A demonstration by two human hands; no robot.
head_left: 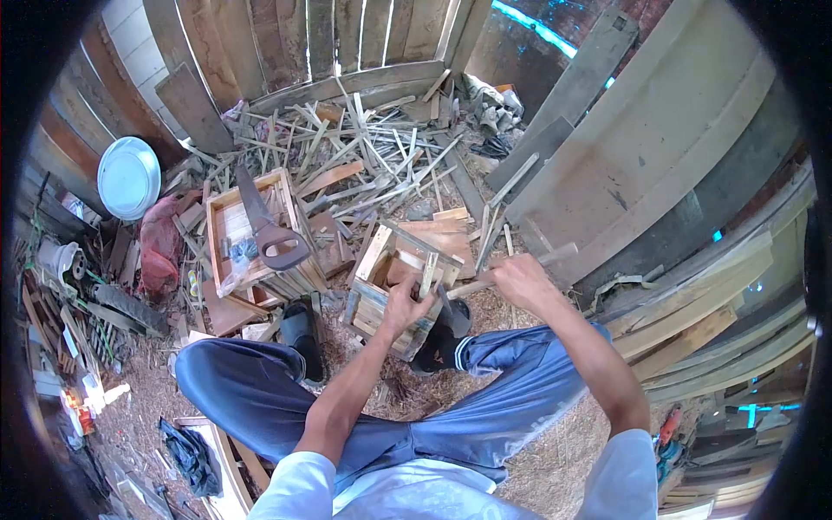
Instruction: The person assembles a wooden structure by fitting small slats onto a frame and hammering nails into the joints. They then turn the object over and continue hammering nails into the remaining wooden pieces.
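Between my feet stands a small wooden crate (371, 305) made of slats, its open top facing up. My left hand (406, 305) is closed at the crate's near rim, its fingers pinching a short wooden strip (430, 270) that stands up there. My right hand (523, 284) is wrapped around the pale wooden handle of a hammer (468, 289). The dark hammer head lies close to the left fingers, beside the crate's right side. Whether a nail is in the left fingers is too small to tell.
To the left, a handsaw (269, 227) rests across a larger wooden box (218, 227) holding a plastic bag. Scrap wood strips (373, 152) pile up beyond. A pale basin (128, 178) leans at far left. Large boards (641, 147) lean on the right, above stacked planks (711, 325).
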